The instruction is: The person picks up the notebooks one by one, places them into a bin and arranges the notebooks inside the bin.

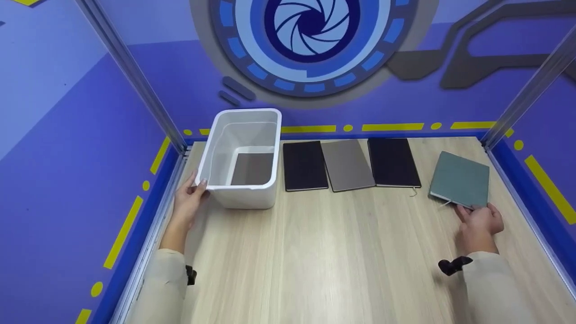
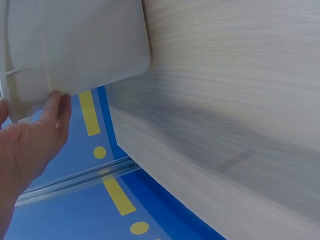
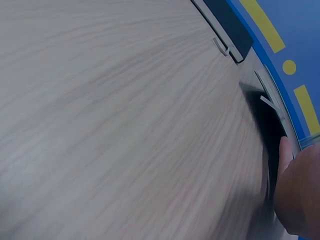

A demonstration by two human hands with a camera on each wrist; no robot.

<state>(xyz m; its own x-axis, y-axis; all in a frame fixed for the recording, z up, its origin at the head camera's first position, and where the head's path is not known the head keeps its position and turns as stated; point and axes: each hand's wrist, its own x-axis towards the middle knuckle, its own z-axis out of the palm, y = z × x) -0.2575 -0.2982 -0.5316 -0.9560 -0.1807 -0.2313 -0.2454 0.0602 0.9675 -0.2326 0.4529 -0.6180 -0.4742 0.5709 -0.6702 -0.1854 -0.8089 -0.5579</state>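
Observation:
My left hand (image 1: 188,201) grips the near left corner of a white plastic bin (image 1: 243,198), thumb on the rim and fingers along the outer side. In the left wrist view the fingers press against the wall of the bin (image 2: 85,45). A flat grey-brown rectangle (image 1: 254,169), which looks like a notebook, lies at the bottom of the bin. At the right, my right hand (image 1: 481,225) pinches the near edge of a green notebook (image 1: 461,177) with a ribbon marker. That edge is raised off the table, with a dark shadow beneath it in the right wrist view.
Along the back of the wooden table (image 1: 333,252) lie a black notebook (image 1: 305,166), a grey-brown notebook (image 1: 348,164) and another black notebook (image 1: 393,162) with a ribbon. Blue-purple panels (image 1: 148,81) and metal posts (image 1: 522,90) enclose the table.

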